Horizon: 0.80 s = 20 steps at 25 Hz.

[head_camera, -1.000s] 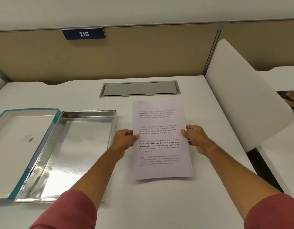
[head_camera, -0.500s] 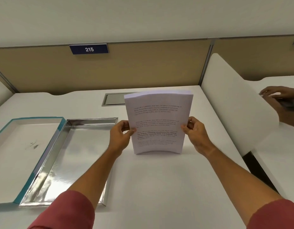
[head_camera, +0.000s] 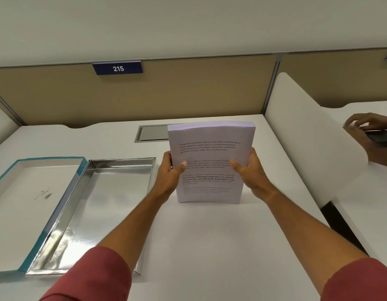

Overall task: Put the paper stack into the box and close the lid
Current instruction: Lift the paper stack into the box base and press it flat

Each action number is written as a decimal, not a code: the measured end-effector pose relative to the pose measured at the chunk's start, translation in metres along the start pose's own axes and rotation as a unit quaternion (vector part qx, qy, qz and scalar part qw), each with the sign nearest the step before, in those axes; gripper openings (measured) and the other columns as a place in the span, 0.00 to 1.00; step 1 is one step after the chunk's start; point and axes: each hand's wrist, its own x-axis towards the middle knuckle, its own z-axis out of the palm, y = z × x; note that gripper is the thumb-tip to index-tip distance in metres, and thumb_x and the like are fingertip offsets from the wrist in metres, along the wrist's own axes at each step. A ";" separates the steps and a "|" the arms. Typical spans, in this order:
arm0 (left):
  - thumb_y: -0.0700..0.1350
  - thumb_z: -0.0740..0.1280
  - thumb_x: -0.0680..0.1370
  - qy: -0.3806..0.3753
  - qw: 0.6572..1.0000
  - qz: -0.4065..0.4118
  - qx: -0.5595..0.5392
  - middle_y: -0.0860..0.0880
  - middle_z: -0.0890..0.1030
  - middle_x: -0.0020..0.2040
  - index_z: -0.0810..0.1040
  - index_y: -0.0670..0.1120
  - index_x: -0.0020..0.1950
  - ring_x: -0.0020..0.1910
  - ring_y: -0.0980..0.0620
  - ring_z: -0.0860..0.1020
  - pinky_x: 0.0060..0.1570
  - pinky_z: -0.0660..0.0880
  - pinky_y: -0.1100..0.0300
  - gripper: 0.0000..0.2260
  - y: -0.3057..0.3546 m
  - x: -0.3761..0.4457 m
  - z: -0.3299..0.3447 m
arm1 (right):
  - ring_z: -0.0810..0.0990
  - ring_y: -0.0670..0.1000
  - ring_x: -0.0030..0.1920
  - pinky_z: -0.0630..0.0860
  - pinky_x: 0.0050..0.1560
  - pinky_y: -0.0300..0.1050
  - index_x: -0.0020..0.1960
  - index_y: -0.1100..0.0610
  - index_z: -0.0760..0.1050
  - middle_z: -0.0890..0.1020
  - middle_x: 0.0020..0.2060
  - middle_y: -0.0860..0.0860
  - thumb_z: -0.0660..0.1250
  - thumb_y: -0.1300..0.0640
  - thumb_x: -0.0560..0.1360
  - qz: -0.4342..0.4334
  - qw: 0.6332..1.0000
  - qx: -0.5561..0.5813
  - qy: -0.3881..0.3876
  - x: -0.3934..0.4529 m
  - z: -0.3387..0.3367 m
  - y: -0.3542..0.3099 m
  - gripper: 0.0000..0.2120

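A printed paper stack (head_camera: 210, 148) stands upright on its bottom edge on the white desk, right of centre. My left hand (head_camera: 170, 172) grips its left side and my right hand (head_camera: 251, 172) grips its right side, thumbs on the front page. To the left lies the open silver box (head_camera: 114, 168), shallow and shiny inside, with nothing in it. Its teal-edged lid (head_camera: 21, 205) lies inside-up against the box's left side.
A metal cable hatch (head_camera: 152, 133) sits in the desk behind the stack. A white divider panel (head_camera: 307, 135) borders the desk on the right; beyond it another person's hand (head_camera: 366, 124) rests on a dark device. A tan partition with plate 215 (head_camera: 118, 68) stands behind.
The stack went from lying flat on the desk to standing upright on its bottom edge, held by both hands. My thumbs have slid further onto the front page.
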 end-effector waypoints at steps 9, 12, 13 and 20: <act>0.41 0.69 0.77 0.042 0.994 0.018 0.096 0.56 0.82 0.49 0.76 0.49 0.54 0.48 0.57 0.81 0.46 0.77 0.65 0.08 -0.006 0.008 -0.019 | 0.83 0.51 0.51 0.81 0.50 0.43 0.56 0.56 0.77 0.84 0.50 0.51 0.68 0.64 0.76 -0.021 0.998 -0.065 0.010 0.005 -0.028 0.003 0.10; 0.41 0.71 0.75 0.035 0.992 0.020 0.116 0.54 0.83 0.47 0.78 0.48 0.52 0.47 0.56 0.82 0.44 0.76 0.66 0.07 -0.005 0.013 -0.025 | 0.84 0.52 0.49 0.81 0.52 0.44 0.53 0.58 0.79 0.85 0.48 0.53 0.70 0.66 0.73 -0.026 0.996 -0.089 0.017 0.007 -0.034 0.002 0.09; 0.42 0.72 0.75 0.038 0.992 0.023 0.117 0.53 0.83 0.48 0.79 0.47 0.52 0.47 0.55 0.82 0.44 0.77 0.65 0.07 -0.004 0.014 -0.026 | 0.84 0.52 0.49 0.81 0.51 0.43 0.53 0.59 0.79 0.85 0.48 0.53 0.70 0.66 0.73 -0.030 0.995 -0.094 0.018 0.008 -0.034 0.000 0.09; 0.40 0.74 0.73 0.033 0.994 0.038 0.098 0.55 0.85 0.47 0.80 0.51 0.49 0.46 0.55 0.83 0.46 0.79 0.65 0.08 -0.009 0.011 -0.034 | 0.83 0.50 0.48 0.81 0.51 0.39 0.52 0.58 0.79 0.85 0.47 0.51 0.71 0.65 0.73 -0.041 0.996 -0.080 0.008 0.010 -0.033 0.003 0.09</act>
